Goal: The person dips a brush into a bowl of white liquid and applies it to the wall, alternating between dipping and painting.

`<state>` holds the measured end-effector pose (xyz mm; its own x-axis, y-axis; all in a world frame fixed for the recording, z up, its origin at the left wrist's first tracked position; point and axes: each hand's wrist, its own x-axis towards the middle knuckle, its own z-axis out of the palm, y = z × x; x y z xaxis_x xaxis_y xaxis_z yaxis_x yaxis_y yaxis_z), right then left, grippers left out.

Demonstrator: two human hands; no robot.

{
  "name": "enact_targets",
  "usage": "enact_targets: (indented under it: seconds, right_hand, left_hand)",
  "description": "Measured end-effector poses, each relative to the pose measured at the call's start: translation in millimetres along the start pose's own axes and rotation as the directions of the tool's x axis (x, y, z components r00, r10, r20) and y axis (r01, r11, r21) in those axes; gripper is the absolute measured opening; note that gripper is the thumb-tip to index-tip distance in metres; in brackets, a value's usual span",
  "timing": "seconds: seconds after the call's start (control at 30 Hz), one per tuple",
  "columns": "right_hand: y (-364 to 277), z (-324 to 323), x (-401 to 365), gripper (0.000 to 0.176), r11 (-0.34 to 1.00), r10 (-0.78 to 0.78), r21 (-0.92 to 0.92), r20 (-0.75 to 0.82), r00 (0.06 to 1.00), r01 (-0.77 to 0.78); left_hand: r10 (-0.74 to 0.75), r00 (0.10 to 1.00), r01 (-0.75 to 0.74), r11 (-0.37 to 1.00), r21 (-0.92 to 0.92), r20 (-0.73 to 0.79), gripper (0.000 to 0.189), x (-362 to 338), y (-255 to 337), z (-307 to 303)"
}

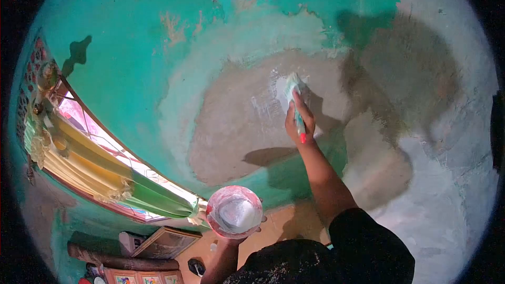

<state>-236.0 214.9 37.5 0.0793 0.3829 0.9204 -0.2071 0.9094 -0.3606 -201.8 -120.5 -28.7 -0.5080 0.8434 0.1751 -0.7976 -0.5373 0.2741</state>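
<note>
Clasps a paintbrush (291, 90) in the closed right grip (301, 118), with bristles (293, 79) apparently touching the grey-brown patch (231, 115) on the green wall (121, 68); cups a pink-rimmed bowl (212, 214) of white coating (236, 213) below the patch in the curled left grip (232, 240). Best worked in thin, overlapping strokes, with the bowl held level nearby.

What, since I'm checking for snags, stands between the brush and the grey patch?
Nothing visible: the right hand holds the brush up at the patch. The bowl is lower, in the left hand.
</note>
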Motion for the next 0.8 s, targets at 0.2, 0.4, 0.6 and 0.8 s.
enact_targets:
  seconds: [0.2,0.4,0.6,0.8]
  right_hand:
    - [-3,-34,-21,0.033,0.976,0.213,0.013,0.155,0.965,-0.217]
    - [-45,-30,46,0.037,0.991,0.135,0.0,0.072,0.988,-0.136]
    - [16,-37,-43,0.036,0.997,0.016,-0.08,0.184,0.983,-0.001]
    - [47,-51,-86,0.035,0.973,0.223,-0.087,0.085,0.971,-0.215]
  left_hand:
    - [0.021,0.992,-0.011,0.997,0.082,-0.123,0.104,-4,-3,-5]
    - [-0.055,0.998,0.056,0.998,0.033,-0.023,0.103,-4,2,0]
    - [-0.011,0.995,0.022,0.994,0.106,-0.096,0.106,-7,0,-2]
    - [-0.042,0.996,0.041,0.999,-0.013,-0.076,0.109,-4,1,-7]
